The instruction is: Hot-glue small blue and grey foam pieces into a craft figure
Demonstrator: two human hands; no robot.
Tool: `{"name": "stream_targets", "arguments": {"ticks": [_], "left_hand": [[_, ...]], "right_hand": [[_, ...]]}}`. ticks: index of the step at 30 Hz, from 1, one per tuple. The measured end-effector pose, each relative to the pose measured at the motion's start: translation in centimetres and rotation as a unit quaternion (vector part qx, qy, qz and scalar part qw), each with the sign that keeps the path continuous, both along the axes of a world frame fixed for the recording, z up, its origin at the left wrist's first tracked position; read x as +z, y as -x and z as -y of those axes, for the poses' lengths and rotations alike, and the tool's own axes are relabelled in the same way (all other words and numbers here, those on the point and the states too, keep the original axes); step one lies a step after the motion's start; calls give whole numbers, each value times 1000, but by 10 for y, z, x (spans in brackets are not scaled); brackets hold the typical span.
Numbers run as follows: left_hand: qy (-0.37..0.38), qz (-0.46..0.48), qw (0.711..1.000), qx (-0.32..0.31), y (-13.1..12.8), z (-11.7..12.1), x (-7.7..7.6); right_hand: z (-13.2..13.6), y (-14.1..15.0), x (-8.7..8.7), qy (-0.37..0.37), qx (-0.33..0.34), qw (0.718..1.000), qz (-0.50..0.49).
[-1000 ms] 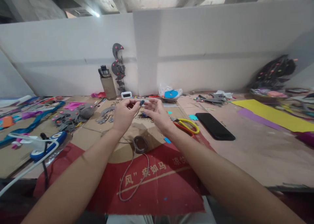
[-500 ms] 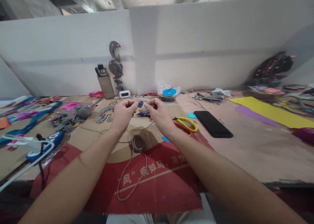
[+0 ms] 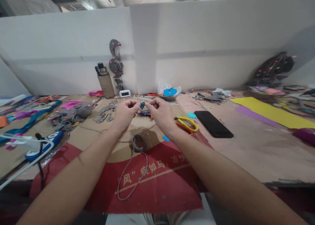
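Fingertips of the left hand (image 3: 125, 115) and right hand (image 3: 161, 114) pinch what seems a small dark-blue piece (image 3: 142, 105) between them, over the cardboard (image 3: 157, 198), with grey cord (image 3: 138, 150) coiled nearer the body.

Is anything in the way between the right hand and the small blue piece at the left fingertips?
Nothing visible. The right hand has its fingertips right beside the small blue piece at the left hand's fingertips; actual contact is too small to tell. The coiled cord lies nearer the wearer.
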State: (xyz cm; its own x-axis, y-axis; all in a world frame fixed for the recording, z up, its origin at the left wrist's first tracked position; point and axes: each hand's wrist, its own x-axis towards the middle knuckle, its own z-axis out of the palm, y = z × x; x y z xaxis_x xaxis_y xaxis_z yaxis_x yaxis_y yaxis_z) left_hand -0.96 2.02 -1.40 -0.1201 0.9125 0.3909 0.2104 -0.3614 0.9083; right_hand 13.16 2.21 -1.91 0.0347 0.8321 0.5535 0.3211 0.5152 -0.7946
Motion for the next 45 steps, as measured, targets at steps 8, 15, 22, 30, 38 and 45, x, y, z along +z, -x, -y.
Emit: {"name": "stream_targets", "arguments": {"ticks": [8,15,22,30,38,45], "left_hand": [[-7,-14,999,-49,2,2,2],[67,57,984,-157,6,-3,4],[147,111,965,-186,13,-2,11],[64,-82,987,-123,15,-4,8],[21,-231,969,-82,14,4,15],[18,-281,958,-58,10,5,14]], "right_hand": [[-4,-3,-2,34,37,998,-28],[-11,-6,-2,77,62,992,-76],[-11,-12,1,101,36,993,-44],[-15,-12,-9,57,58,994,66],[-7,-12,0,21,25,980,194],[0,-10,3,4,3,962,274]]}}
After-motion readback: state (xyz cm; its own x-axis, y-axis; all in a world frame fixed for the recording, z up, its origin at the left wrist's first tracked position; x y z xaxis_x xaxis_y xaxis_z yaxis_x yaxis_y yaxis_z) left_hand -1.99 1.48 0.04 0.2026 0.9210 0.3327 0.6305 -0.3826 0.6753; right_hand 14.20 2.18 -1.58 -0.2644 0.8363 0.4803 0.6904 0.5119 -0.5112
